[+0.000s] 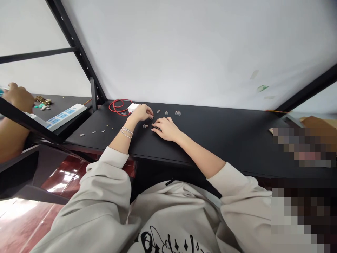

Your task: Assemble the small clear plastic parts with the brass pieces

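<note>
My left hand (143, 112) bends over the table top with thumb and fingertips closed around a small clear glass-like piece (151, 118). Just to its right is my right hand (167, 129), low over the black table, thumb and fingers spread apart. Something small may lie under its fingers, but I cannot make it out. A clear bottle-shaped piece (145, 126) with a brownish end rests between the wrists. Farther back lie more such clear pieces: one piece (158, 111), another piece (166, 113) and a close pair (178, 113).
A white block (132, 107) and a looped red cable (116, 106) lie behind my left hand. Several tiny pale bits (103, 131) are on the black table (210, 133) at left. Beyond the frame, another person's hand (19, 97) is near a power strip (67, 116).
</note>
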`<state>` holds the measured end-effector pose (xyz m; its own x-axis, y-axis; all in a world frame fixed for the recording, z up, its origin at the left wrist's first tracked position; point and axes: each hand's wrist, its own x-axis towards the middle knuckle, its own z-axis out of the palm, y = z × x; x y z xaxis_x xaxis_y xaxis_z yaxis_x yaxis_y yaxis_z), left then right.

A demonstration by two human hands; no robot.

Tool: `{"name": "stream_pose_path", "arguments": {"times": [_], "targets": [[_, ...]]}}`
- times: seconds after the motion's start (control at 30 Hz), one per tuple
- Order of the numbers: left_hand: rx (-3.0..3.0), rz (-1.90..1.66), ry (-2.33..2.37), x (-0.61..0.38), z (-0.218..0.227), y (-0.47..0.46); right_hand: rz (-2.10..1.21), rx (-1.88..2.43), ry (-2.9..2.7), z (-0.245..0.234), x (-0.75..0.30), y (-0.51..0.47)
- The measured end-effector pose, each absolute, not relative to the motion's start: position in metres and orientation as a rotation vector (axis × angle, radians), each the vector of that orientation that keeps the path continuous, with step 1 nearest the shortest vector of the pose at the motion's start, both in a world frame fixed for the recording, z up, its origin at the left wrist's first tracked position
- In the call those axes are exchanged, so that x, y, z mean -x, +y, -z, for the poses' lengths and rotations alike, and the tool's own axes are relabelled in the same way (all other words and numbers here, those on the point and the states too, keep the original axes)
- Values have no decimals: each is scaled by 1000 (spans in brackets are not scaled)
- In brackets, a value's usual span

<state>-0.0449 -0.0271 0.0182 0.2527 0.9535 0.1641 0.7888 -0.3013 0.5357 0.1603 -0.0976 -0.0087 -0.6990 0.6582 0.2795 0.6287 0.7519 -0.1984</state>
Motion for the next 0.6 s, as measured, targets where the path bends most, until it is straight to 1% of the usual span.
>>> {"name": "stream_pose_path", "arguments": {"times": [0.17,0.33,0.6], "targets": [[-2188,-761,1731,48,-21,-27,-77,1223,-2584,5,-161,-93],[-2154,-798,1803,55,-26,-30,-60,1261,-2615,0,-155,-81],[-2108,-530,1859,67,-17,-20,46,1220,-2678,0,-146,-59]]}}
